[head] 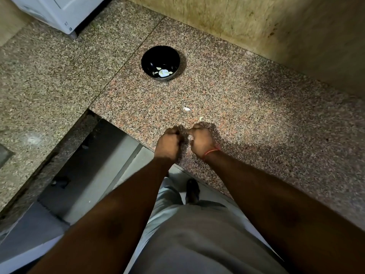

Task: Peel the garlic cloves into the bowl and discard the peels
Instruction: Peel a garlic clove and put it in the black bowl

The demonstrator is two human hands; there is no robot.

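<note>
Curled fingers of the left hand (169, 143) and the right hand (199, 142) meet over the speckled granite counter (246, 119), the right pinching a small pale garlic clove (190, 137); what the left holds cannot be told. Farther back, the round black bowl (150, 56) holds pale cloves, and two pale peel scraps (186, 108) lie between.
</note>
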